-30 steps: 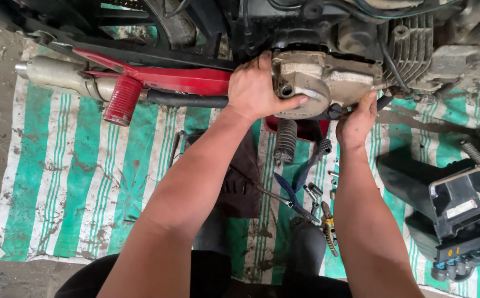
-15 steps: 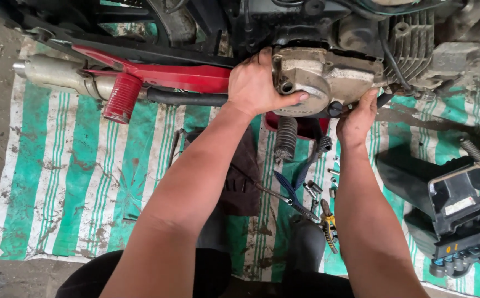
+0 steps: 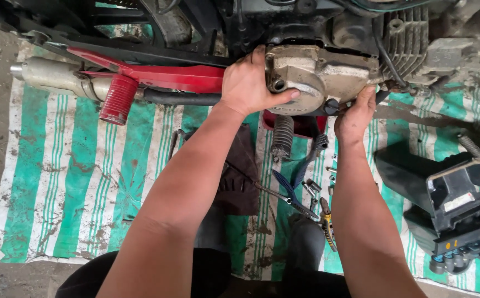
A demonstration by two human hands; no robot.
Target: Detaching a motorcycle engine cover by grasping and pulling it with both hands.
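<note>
While both hands bear on the grey engine side cover (image 3: 317, 77), it sits against the crankcase at the bottom of the motorcycle engine, with the finned cylinder (image 3: 405, 38) just to its right. Left hand (image 3: 248, 85): fingers wrapped over the cover's left edge, thumb lying along its lower face, closed firmly on it. Right hand (image 3: 356, 113): curled at the cover's lower right corner, fingertips tucked under the edge near a black plug (image 3: 332, 106); whether it pinches a fastener there cannot be told.

Judgement: the cover should stay square to the case. Even pressure from both sides seems best; pulling or pushing on one corner alone could cock it on its dowels and damage the gasket face.

Below the cover, on the green-and-white striped mat (image 3: 57, 182): blue-handled pliers (image 3: 292, 190), a yellow-handled tool (image 3: 327, 223), a few small bolts (image 3: 311, 187) and a dark rag (image 3: 240, 174). Keeping knees clear of those bolts looks wise. Left of the cover: red frame member (image 3: 162, 77) and silver exhaust (image 3: 52, 74). Right and lower: black plastic housing (image 3: 449, 204).
</note>
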